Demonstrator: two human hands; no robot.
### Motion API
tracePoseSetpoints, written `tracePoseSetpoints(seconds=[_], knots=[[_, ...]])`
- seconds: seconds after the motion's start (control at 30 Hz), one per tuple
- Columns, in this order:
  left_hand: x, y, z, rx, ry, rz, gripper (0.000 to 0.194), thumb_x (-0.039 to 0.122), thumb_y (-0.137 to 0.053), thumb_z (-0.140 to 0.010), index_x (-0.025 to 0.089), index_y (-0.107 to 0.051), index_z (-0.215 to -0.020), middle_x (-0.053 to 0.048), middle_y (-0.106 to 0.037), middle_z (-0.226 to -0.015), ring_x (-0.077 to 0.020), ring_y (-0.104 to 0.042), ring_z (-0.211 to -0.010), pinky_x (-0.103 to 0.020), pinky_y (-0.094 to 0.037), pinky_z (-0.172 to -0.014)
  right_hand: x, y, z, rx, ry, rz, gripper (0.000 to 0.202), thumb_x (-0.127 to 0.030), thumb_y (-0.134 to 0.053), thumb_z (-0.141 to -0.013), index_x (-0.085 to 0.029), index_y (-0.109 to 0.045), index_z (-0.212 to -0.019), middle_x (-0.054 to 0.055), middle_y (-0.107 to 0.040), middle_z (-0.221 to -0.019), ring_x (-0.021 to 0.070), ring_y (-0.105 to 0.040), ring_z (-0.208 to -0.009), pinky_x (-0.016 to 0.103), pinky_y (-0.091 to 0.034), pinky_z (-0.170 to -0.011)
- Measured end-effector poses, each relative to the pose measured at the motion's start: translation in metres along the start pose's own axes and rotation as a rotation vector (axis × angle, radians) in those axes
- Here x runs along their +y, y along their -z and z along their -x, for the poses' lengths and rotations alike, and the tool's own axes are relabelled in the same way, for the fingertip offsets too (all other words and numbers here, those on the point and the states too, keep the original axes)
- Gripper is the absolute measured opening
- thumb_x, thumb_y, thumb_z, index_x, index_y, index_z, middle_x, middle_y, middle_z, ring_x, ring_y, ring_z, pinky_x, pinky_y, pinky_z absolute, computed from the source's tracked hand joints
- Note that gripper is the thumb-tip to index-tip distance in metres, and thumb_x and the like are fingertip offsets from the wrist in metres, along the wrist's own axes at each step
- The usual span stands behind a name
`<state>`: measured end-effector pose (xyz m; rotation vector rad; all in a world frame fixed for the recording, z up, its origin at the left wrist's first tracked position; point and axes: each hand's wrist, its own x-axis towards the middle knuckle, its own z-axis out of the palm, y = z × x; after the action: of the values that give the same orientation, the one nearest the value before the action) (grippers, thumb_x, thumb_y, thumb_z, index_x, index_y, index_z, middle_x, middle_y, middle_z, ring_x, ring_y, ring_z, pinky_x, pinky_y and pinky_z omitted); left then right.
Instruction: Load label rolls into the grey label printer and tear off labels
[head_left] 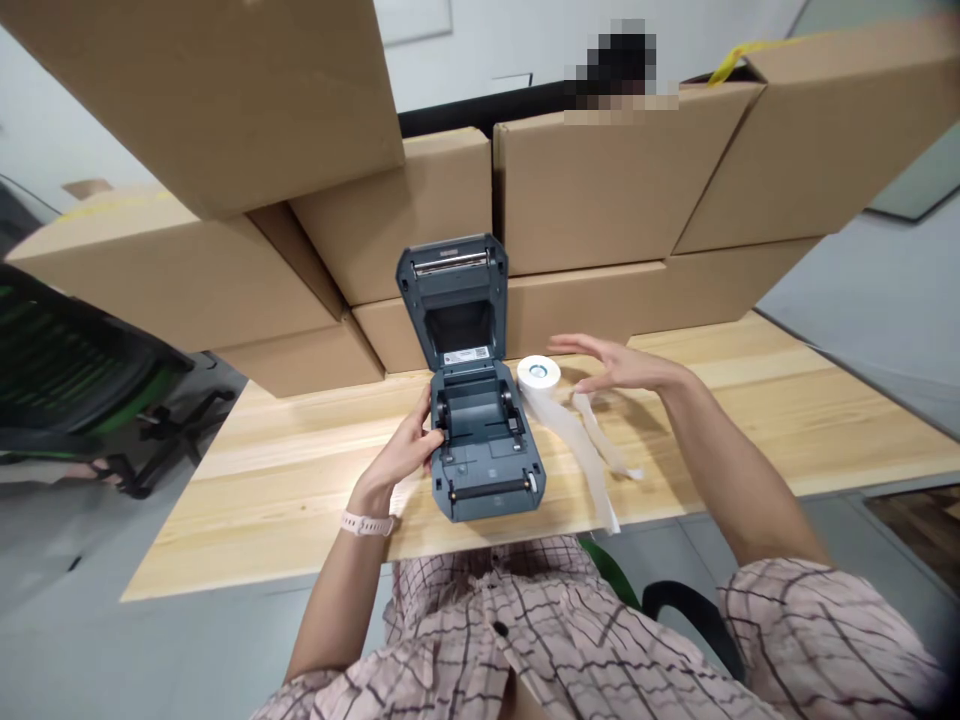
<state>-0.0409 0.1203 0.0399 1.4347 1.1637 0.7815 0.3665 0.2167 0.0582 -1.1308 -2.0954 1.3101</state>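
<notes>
A gray printer (484, 455) sits near the middle of the desk (247, 490), close to the front edge, with its lid (461, 290) up and its inside showing. The left hand (405, 445) is half curled and holds the printer's left side – the thumb is on top of the rim, the fingers go along the wall. The right hand (626, 365) is wide open, with its fingers spread out just beside a roll of white paper (538, 386). I can't tell if its thumb touches the short strip (600, 436) under it. The roll stands right next to the printer, and its long strip (576, 440) runs down to the desk's front edge. Big brown boxes (585, 195) stand along the back edge
</notes>
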Motion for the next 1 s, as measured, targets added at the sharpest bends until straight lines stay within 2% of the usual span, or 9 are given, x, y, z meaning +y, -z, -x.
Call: tracePoseSetpoints(seconds=[0.1,0.2,0.33,0.43,0.5,0.63,0.73,0.87,1.0], knots=[[-0.002,0.001,0.0,-0.026,0.0,0.02,0.111,0.026,-0.07,-0.087,0.038,-0.006,-0.177,-0.017,-0.024,-0.183,-0.0008,-0.056,-0.054,-0.019,-0.046,-0.04,-0.003,-0.011,-0.039,-0.118,-0.02,0.078,0.099,-0.045,-0.096,-0.063,-0.026,-0.056,-0.152,0.013,-0.059,-0.162,0.0361,-0.052,-0.153,0.051,-0.044,-0.127],[-0.002,0.001,0.002,-0.048,-0.01,0.051,0.108,0.033,-0.071,-0.091,0.039,-0.006,-0.177,-0.017,-0.024,-0.183,-0.0019,-0.058,-0.053,-0.021,-0.049,-0.041,0.003,-0.024,-0.061,-0.142,-0.02,0.09,0.083,-0.046,-0.096,-0.057,-0.021,-0.067,-0.13,0.009,-0.076,-0.131,0.0327,-0.07,-0.125,0.046,-0.056,-0.11],[-0.003,0.0,0.004,-0.042,-0.019,0.096,0.107,0.039,-0.074,-0.092,0.042,-0.007,-0.176,-0.016,-0.019,-0.184,-0.0001,-0.055,-0.05,-0.022,-0.048,-0.04,-0.003,-0.017,-0.055,-0.097,-0.006,0.063,0.073,-0.051,-0.091,-0.063,-0.02,-0.065,-0.123,0.008,-0.077,-0.116,0.0271,-0.072,-0.105,0.038,-0.06,-0.091],[-0.007,0.001,0.003,-0.043,-0.016,0.106,0.107,0.042,-0.074,-0.093,0.044,-0.006,-0.175,-0.015,-0.017,-0.185,0.0007,-0.053,-0.049,-0.022,-0.045,-0.039,-0.029,-0.004,-0.044,-0.034,0.06,-0.008,0.08,-0.056,-0.089,-0.064,-0.022,-0.061,-0.13,0.01,-0.075,-0.124,0.0275,-0.071,-0.107,0.038,-0.058,-0.091],[-0.012,0.002,0.002,-0.041,-0.019,0.107,0.107,0.045,-0.074,-0.092,0.045,-0.006,-0.175,-0.014,-0.017,-0.185,-0.0008,-0.053,-0.05,-0.024,-0.047,-0.041,-0.055,-0.006,-0.041,-0.022,0.14,-0.044,0.082,-0.058,-0.089,-0.064,-0.023,-0.059,-0.132,0.011,-0.074,-0.129,0.0283,-0.071,-0.11,0.038,-0.058,-0.093],[-0.02,0.003,-0.001,-0.019,-0.015,0.1,0.113,0.05,-0.077,-0.09,0.04,-0.005,-0.176,-0.015,-0.028,-0.182,-0.0126,-0.067,-0.07,-0.029,-0.058,-0.051,-0.11,-0.044,-0.052,-0.158,0.197,0.214,0.075,-0.056,-0.087,-0.067,-0.022,-0.063,-0.13,0.011,-0.075,-0.129,0.0297,-0.072,-0.11,0.038,-0.057,-0.089],[-0.019,0.002,-0.001,-0.026,0.0,0.118,0.114,0.05,-0.078,-0.09,0.037,-0.005,-0.177,-0.019,-0.045,-0.173,-0.0107,-0.063,-0.064,-0.026,-0.053,-0.048,-0.135,-0.079,-0.068,-0.284,0.136,0.563,0.072,-0.056,-0.083,-0.073,-0.021,-0.064,-0.133,0.012,-0.077,-0.125,0.0321,-0.073,-0.106,0.039,-0.055,-0.085],[-0.016,0.001,0.001,-0.062,0.023,0.157,0.121,0.051,-0.079,-0.088,0.033,0.001,-0.177,-0.022,-0.06,-0.159,-0.0036,-0.051,-0.049,-0.024,-0.045,-0.044,-0.14,-0.104,-0.089,-0.374,0.104,0.866,0.072,-0.06,-0.079,-0.079,-0.018,-0.065,-0.136,0.017,-0.079,-0.125,0.0386,-0.074,-0.109,0.042,-0.054,-0.087],[-0.018,0.001,0.0,-0.051,0.008,0.167,0.121,0.054,-0.08,-0.089,0.034,0.0,-0.177,-0.021,-0.062,-0.157,-0.0028,-0.05,-0.05,-0.023,-0.045,-0.046,-0.129,-0.118,-0.103,-0.446,0.057,0.946,0.07,-0.062,-0.079,-0.08,-0.015,-0.068,-0.131,0.021,-0.079,-0.125,0.043,-0.073,-0.115,0.047,-0.053,-0.095]])
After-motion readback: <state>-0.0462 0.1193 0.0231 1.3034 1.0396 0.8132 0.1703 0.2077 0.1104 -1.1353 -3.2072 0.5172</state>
